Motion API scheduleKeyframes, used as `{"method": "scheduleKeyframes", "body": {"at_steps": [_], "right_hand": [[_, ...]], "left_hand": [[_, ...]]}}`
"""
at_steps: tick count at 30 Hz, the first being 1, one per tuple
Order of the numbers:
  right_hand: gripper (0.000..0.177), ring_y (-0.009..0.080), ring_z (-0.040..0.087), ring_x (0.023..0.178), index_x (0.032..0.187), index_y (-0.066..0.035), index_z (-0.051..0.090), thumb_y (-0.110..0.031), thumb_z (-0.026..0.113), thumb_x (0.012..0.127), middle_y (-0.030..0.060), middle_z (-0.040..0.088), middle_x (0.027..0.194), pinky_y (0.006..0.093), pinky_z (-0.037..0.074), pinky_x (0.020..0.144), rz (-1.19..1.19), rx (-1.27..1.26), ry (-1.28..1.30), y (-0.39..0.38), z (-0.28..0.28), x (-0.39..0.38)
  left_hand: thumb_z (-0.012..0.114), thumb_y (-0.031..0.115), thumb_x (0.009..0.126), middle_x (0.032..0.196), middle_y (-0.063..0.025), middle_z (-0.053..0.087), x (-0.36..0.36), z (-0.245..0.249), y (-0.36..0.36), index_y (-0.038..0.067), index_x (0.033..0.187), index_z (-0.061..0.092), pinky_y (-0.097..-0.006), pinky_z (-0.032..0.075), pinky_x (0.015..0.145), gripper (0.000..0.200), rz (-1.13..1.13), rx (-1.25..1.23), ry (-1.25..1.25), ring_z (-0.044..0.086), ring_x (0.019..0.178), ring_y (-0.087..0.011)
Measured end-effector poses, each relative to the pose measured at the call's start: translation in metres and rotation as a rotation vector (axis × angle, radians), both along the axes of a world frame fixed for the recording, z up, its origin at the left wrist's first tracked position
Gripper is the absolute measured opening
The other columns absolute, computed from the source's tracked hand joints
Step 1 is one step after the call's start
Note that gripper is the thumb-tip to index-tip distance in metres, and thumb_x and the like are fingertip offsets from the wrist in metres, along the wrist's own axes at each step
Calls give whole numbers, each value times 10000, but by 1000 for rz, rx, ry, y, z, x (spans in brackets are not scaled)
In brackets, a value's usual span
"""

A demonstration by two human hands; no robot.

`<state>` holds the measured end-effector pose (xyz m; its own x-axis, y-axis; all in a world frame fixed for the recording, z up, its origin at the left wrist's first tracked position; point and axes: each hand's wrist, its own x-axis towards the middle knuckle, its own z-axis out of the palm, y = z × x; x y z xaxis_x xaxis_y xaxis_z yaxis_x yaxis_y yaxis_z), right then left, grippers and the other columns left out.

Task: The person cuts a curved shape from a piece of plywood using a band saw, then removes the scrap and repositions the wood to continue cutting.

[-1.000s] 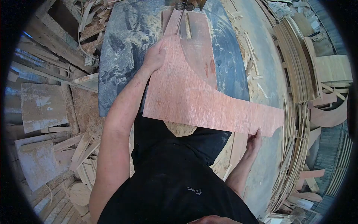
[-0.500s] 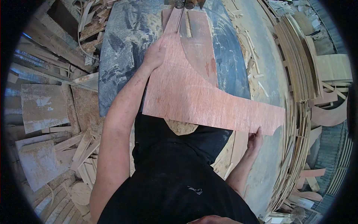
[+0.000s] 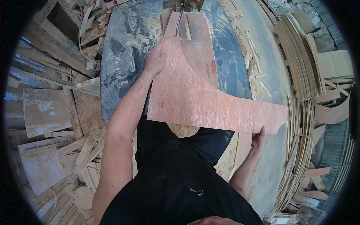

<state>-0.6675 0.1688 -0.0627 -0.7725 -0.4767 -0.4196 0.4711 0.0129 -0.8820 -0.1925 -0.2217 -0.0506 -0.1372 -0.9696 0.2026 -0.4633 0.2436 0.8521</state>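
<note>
A large reddish plywood piece (image 3: 187, 88) with a deep curved edge lies over the dusty dark machine table (image 3: 120, 71). Its narrow end reaches the saw's guide assembly (image 3: 182, 7) at the top of the view. My left hand (image 3: 155, 60) grips the left edge of the plywood, thumb on top and fingers mostly hidden underneath. Near the far right end, my right hand (image 3: 258, 138) pinches the lower edge from below. Beneath the curved edge, a flat reddish board (image 3: 204, 48) with a slot rests on the table.
Stacked thin sheets (image 3: 300, 56) and strips (image 3: 296, 150) stand along the right. Wood offcuts (image 3: 86, 150) and dusty boards (image 3: 47, 112) crowd the left. Sawdust and small slivers (image 3: 264, 88) lie on the floor beside the table.
The view has tilted slightly. The plywood appears turned a little, its left corner lower in view and its right end slightly higher. Both hands keep their hold.
</note>
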Motion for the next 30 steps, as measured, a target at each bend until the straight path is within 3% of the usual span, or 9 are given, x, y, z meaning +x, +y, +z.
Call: {"method": "scheduleKeyframes", "body": {"at_steps": [10,24,30], "right_hand": [[395,267,664,974,1228,31,562,-298,563,1010,150,659,1138,406,579,799,-20,-11,-10,-11,7,7],[361,220,656,850,1211,1,558,-296,573,1007,123,660,1040,334,558,649,-45,63,17,-14,15,16],[364,226,659,873,1221,19,547,-270,585,1002,136,656,1062,345,570,666,-68,21,4,-17,18,23]], "left_hand": [[486,173,965,1384,-229,545,-2,10,-1,-26,1425,439,-362,385,1085,503,-21,44,42,519,1303,-316],[501,131,931,1330,-251,575,-2,10,-5,-22,1415,447,-384,413,1060,510,7,33,44,547,1261,-356],[504,224,969,1377,-242,550,2,12,-9,-27,1415,455,-360,379,1091,514,-31,49,-17,519,1305,-314]]}}
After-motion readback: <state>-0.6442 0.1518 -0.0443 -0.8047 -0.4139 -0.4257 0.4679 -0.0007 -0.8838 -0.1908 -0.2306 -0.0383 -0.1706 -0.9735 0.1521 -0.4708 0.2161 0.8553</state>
